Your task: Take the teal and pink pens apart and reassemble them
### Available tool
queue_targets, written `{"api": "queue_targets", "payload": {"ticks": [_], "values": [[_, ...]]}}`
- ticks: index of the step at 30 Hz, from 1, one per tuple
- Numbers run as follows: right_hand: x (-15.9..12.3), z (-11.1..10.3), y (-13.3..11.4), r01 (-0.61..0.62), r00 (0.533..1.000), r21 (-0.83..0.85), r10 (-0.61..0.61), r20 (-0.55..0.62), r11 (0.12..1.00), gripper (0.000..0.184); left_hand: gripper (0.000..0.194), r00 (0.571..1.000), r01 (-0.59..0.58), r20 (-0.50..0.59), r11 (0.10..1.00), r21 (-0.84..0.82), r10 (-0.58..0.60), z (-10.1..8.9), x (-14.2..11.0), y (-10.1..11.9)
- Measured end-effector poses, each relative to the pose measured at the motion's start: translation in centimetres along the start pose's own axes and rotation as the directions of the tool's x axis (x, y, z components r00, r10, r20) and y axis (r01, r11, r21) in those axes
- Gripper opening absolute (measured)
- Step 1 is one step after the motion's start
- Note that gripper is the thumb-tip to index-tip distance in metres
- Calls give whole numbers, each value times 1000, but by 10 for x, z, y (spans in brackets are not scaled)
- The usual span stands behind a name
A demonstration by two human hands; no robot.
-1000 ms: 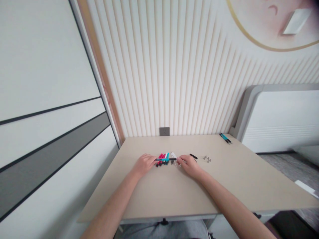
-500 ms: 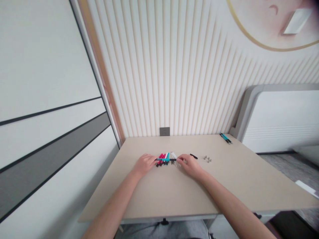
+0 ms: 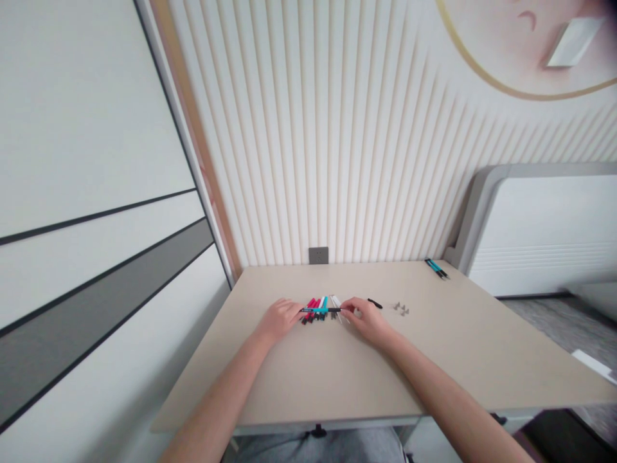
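Note:
A teal and black pen is held sideways between my two hands, above a row of pen parts. My left hand pinches its black left end. At the right end, the fingertips of my right hand close on the dark tip. Below and behind the pen lie pink pen barrels, a teal barrel and white pieces, with small black parts at the near side. A black pen part rests just beyond my right hand.
Several small grey cone-shaped tips stand on the beige table to the right. Two teal and black pens lie at the far right corner. A ribbed wall with a dark socket borders the back; a white cabinet stands left.
Both hands stay almost in place on the pen. The right fingertips have shifted very slightly at its end.

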State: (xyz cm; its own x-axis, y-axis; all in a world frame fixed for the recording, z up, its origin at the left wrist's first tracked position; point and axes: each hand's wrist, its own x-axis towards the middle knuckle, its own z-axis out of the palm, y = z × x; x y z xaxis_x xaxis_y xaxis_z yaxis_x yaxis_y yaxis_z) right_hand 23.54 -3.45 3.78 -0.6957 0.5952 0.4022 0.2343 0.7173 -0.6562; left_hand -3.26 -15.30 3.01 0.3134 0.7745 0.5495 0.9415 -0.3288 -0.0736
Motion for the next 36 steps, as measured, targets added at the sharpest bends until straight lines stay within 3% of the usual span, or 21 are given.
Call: {"api": "queue_targets", "payload": {"ticks": [9, 19, 25, 36], "values": [[1, 0, -1, -19, 998, -108, 26, 58, 994, 36, 28, 1000, -24, 16, 1000, 11, 24, -2, 2, 2], [1, 6, 8, 15, 999, -147, -9, 41, 989, 41, 30, 998, -52, 24, 997, 49, 51, -3, 3, 3], [1, 6, 6, -9, 998, -74, 13, 58, 997, 47, 27, 999, -42, 12, 998, 35, 42, -5, 3, 3], [-1, 2, -1, 65, 998, -84, -66, -2, 994, 23, 26, 999, -26, -20, 1000, 16, 27, -2, 0, 2]]}}
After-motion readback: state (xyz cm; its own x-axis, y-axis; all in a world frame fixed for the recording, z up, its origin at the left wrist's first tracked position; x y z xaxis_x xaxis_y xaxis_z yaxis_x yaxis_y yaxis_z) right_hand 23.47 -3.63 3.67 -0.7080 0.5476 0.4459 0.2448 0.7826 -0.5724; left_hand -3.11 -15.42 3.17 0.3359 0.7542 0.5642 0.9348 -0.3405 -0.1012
